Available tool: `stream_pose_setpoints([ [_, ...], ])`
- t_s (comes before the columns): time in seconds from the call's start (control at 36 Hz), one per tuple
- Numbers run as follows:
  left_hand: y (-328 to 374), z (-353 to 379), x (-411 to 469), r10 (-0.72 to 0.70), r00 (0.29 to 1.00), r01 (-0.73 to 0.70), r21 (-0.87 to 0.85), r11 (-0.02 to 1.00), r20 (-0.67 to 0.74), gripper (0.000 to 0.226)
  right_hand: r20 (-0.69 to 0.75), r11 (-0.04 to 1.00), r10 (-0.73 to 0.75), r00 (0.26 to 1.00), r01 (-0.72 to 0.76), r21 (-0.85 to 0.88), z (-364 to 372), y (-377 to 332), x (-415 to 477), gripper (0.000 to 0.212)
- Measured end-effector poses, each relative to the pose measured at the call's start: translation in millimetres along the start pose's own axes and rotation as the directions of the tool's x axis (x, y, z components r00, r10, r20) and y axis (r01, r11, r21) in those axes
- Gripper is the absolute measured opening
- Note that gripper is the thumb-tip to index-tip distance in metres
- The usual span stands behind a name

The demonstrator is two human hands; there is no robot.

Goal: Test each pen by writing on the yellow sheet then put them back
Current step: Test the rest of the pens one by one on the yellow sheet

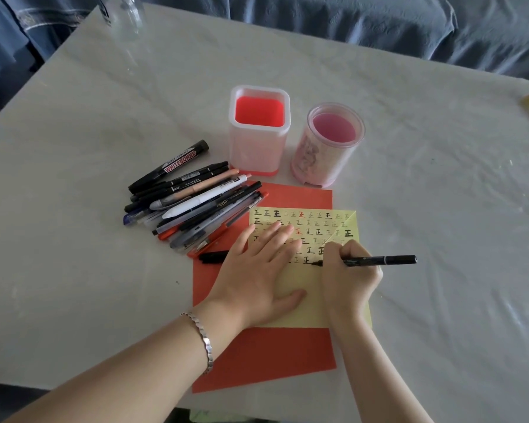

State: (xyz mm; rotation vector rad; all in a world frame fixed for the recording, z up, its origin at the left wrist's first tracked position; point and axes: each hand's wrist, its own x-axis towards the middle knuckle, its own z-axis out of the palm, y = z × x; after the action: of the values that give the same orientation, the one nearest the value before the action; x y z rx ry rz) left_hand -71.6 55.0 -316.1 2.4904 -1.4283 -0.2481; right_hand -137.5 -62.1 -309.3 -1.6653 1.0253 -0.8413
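Observation:
The yellow sheet [306, 279], covered in rows of written characters, lies on a red sheet [275, 352]. My left hand [260, 270] presses flat on the yellow sheet with fingers straight. My right hand [348, 273] grips a black pen [385, 259], its tip touching the yellow sheet at the lowest row of characters. A black pen cap [213, 257] lies on the red sheet by my left hand. A pile of several pens and markers [193, 199] lies to the left of the sheets.
Two empty holders stand behind the sheets: a square red-bottomed one [258, 166] and a round pink one [318, 166]. A clear glass bottle [126, 16] stands at the table's far left corner. Blue fabric lies beyond the white table [440, 178].

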Motion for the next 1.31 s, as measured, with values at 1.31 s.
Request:
stream_pose_setpoints([
  [1.31, -35, -46, -47, -0.372, 0.89, 0.214, -0.479, 0.852, -0.264, 0.01, 0.387, 0.995, 0.094, 0.917, -0.103, 0.002, -39, -27, -6, 0.033],
])
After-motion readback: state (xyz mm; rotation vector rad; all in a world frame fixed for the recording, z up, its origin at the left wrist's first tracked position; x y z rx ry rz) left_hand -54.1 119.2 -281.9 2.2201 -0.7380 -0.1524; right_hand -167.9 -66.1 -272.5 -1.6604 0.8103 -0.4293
